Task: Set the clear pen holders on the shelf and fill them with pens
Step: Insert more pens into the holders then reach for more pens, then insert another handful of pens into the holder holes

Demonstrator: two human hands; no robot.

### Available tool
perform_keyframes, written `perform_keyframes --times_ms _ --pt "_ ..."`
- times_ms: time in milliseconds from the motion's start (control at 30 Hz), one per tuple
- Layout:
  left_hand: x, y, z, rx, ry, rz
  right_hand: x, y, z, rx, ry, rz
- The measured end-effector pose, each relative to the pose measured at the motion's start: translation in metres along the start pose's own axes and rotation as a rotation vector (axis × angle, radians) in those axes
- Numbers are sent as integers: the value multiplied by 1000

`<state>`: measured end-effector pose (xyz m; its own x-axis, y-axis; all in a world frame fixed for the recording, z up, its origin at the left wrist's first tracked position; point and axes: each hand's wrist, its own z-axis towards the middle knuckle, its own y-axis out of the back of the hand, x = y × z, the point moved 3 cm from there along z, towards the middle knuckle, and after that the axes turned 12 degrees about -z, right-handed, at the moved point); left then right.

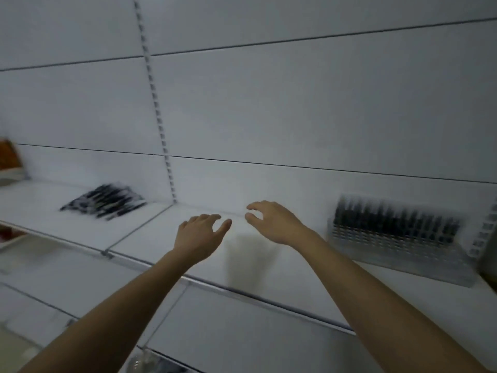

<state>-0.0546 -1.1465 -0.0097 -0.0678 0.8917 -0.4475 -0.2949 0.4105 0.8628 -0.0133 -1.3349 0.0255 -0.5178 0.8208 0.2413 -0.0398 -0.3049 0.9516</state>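
Note:
Both my arms reach out over the white shelf (150, 238). My left hand (200, 235) and my right hand (271, 222) hover side by side above its middle, fingers loosely curled, holding nothing. To the right on the shelf stands a clear pen holder (398, 246) filled with several black pens standing upright. Far to the left on the same shelf lies a loose bundle of black pens (105, 201). The picture is blurred by motion.
A slotted upright (158, 117) runs down the white back panel behind the shelf. An orange-brown object (9, 157) sits at the far left edge. A lower shelf (242, 332) runs beneath my arms, with something dark and glossy (156, 363) at the bottom.

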Motion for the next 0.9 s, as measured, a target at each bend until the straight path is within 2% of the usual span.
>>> perform_keyframes --times_ms 200,400,667,900 --pt "142 75 -36 -23 126 40 147 -51 56 75 116 24" --pt "234 126 -30 -59 216 54 250 -97 104 121 170 80" --pt "325 140 24 -39 184 28 277 -170 196 210 56 -54" --pt "374 126 120 36 132 -17 273 -232 287 156 -179 -158"
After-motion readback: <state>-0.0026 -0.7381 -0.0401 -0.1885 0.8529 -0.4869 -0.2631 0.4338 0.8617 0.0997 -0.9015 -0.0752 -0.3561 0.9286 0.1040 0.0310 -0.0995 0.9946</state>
